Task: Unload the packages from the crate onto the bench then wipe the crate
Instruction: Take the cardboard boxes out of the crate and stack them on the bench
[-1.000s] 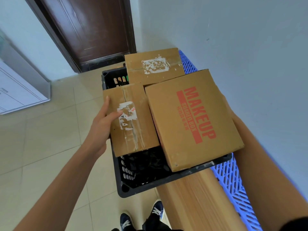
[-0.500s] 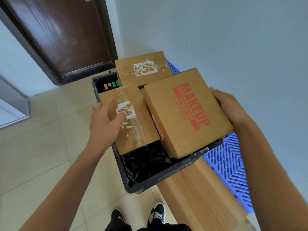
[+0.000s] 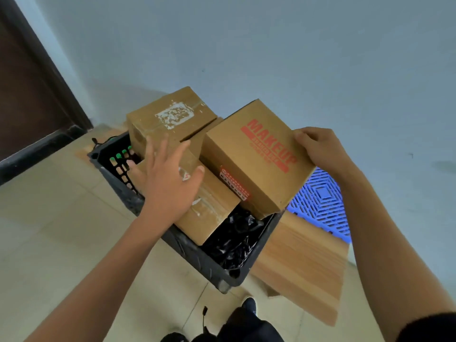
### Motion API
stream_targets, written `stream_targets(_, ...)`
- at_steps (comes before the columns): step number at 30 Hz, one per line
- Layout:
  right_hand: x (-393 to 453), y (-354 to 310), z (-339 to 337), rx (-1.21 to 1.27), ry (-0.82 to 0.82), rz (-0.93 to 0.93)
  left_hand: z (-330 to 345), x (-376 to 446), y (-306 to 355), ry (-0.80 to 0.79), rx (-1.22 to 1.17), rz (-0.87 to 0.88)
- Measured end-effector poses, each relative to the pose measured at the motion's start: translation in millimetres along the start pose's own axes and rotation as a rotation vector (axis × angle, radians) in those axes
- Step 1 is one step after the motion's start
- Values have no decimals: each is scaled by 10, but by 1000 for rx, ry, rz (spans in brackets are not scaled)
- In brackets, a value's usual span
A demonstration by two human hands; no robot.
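Observation:
A black plastic crate (image 3: 197,255) holds three cardboard boxes and a crumpled black plastic bag (image 3: 234,238). The MAKEUP box (image 3: 259,159), printed in red, is tilted up at the right of the crate. My right hand (image 3: 318,146) grips its far right corner. My left hand (image 3: 167,178) hovers with fingers spread over the taped box (image 3: 209,213) at the crate's front left, close to the MAKEUP box's left side. A third box with a torn white label (image 3: 170,119) lies at the back.
The wooden bench (image 3: 303,262) runs under and to the right of the crate. A blue plastic grid panel (image 3: 323,206) lies along the wall on the bench. A dark door (image 3: 29,95) stands at the left. My shoes (image 3: 246,307) show on the tiled floor.
My right hand has lifted the MAKEUP box's right side, tilting it. My left hand has left the taped box's edge and moved right, opening toward the MAKEUP box. The camera has swung.

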State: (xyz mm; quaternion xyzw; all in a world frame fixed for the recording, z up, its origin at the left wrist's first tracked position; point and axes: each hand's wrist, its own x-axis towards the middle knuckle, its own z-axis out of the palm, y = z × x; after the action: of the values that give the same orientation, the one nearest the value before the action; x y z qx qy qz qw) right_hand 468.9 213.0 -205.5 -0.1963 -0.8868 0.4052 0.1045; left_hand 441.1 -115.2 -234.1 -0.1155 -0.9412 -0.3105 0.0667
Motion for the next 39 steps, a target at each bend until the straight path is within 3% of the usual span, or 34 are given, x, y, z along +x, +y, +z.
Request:
stream_targets(5, -223, -12, 119, -143, 50, 17, -31, 288, 247, -177, -196, 193)
stream_targets(12, -529, 13, 403, -196, 265, 52, 127, 816, 484, -370, -309, 268)
stream_targets(17, -886, -42, 631, 80, 397, 151, 177, 1093, 475, -417, -326, 270)
stream_targets(24, -1072, -39, 679, 393, 362, 297, 207, 1279, 481, -595, -368, 289)
stream_targets(35, -1331, -672, 791, 353, 695, 195, -158, 1394, 424, -559, -654, 500)
stream_targets(39, -1520, -914, 895, 331, 799, 143, -312, 1368, 340, -575, -781, 494)
